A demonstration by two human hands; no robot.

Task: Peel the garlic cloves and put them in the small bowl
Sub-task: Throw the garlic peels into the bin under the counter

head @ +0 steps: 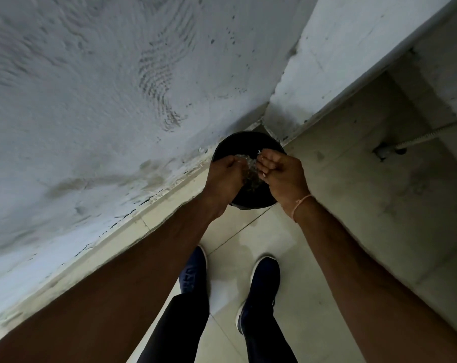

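Note:
Both my hands hang over a round black bin (244, 138) that stands on the floor in the corner. My left hand (226, 176) and my right hand (283, 174) are side by side with curled fingers. A clump of pale, papery garlic peels (245, 162) sits between them, above the bin's dark inside. One flake clings to a right fingertip. A thin pink band circles my right wrist. Neither garlic cloves nor a small bowl are in view.
A rough grey plastered wall (104, 100) fills the left and meets another wall (326, 61) at the corner behind the bin. Pale floor tiles (366, 205) run to the right. My dark shoes (264, 279) stand just short of the bin. A hose (431, 133) lies at the far right.

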